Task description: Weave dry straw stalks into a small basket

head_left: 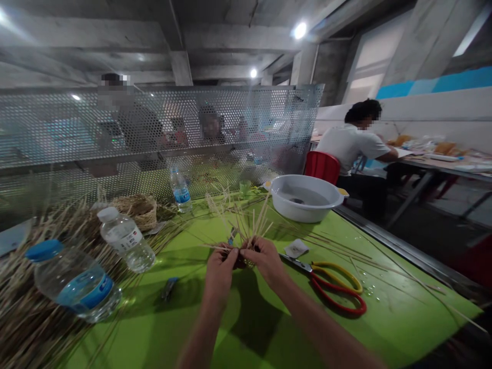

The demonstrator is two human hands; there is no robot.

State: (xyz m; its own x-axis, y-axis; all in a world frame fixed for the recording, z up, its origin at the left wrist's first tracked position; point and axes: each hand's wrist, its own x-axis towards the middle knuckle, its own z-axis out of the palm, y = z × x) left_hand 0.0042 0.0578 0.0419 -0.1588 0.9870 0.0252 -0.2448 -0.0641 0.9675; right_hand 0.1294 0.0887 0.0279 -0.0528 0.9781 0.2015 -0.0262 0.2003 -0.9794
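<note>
Over the middle of the green table (184, 323), my left hand (222, 264) and my right hand (265, 259) both pinch a small piece of straw weaving (250, 262). Loose pale straws (253, 223) fan upward and outward from it, away from me. My thumbs almost meet at its near side, and the fingers behind are mostly hidden. To the right of my right hand lie scissors (326, 284) with one yellow and one red handle. A small dark clip-like tool (169, 288) rests left of my left hand.
A white basin (303, 200) of water stands at the back right, near a crumpled white tissue (296, 248). Bottles (126, 238) and piled straw (23, 318) line the left, with a woven basket (136, 210). A perforated metal screen (230, 138) stands behind; a person (349, 138) sits beyond.
</note>
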